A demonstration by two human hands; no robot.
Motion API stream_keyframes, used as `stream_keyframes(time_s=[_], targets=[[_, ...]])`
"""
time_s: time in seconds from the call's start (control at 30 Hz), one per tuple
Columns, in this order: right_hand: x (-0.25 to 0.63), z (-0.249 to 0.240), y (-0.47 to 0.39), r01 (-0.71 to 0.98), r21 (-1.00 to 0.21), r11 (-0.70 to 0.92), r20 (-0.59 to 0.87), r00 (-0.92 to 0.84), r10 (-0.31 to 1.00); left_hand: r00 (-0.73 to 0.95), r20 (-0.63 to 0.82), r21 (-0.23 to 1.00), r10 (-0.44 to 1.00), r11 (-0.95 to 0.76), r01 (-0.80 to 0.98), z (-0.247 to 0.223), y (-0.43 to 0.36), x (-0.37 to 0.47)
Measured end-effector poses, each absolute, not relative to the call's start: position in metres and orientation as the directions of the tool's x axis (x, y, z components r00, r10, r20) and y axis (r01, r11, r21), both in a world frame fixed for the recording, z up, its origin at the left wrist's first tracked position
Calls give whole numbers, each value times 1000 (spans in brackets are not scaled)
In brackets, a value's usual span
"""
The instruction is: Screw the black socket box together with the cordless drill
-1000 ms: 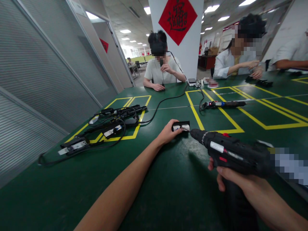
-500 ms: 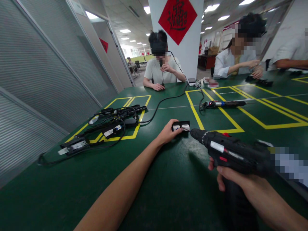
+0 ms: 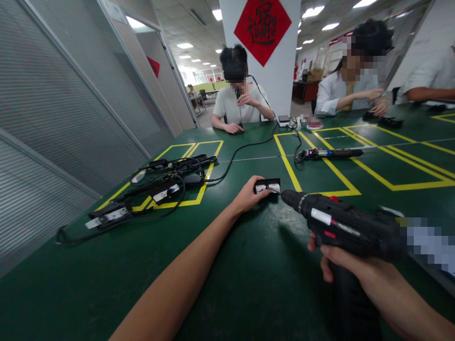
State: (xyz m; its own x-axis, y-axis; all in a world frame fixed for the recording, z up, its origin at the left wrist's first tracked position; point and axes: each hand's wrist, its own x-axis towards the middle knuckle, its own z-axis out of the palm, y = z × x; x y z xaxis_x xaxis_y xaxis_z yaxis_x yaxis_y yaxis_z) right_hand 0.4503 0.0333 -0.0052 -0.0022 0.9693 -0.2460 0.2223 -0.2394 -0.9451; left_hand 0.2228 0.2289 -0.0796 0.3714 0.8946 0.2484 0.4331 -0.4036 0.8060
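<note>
My left hand (image 3: 250, 194) grips the left end of a small black part with white labels (image 3: 273, 186) on the green table, its thumb across the front. My right hand (image 3: 341, 260) is wrapped round the handle of a black cordless drill (image 3: 337, 221) with red details. The drill's chuck points left at the small part, and its thin bit reaches the part's right side. Whether the tip sits in a hole cannot be made out.
Black adapters and cables (image 3: 170, 182) lie at the left on yellow tape outlines. A pen-shaped tool (image 3: 332, 153) lies at the right behind the drill. Across the green table (image 3: 220, 255) sit a person (image 3: 241, 102) holding a thin tool and a second person (image 3: 350, 92).
</note>
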Motion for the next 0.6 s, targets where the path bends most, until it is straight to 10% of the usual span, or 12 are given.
stream_keyframes(time_s=[0.6], targets=[[453,-9,33,224,-930,-291,-303,-17,953,368,252,800,895,-407,441,-79,228,223]])
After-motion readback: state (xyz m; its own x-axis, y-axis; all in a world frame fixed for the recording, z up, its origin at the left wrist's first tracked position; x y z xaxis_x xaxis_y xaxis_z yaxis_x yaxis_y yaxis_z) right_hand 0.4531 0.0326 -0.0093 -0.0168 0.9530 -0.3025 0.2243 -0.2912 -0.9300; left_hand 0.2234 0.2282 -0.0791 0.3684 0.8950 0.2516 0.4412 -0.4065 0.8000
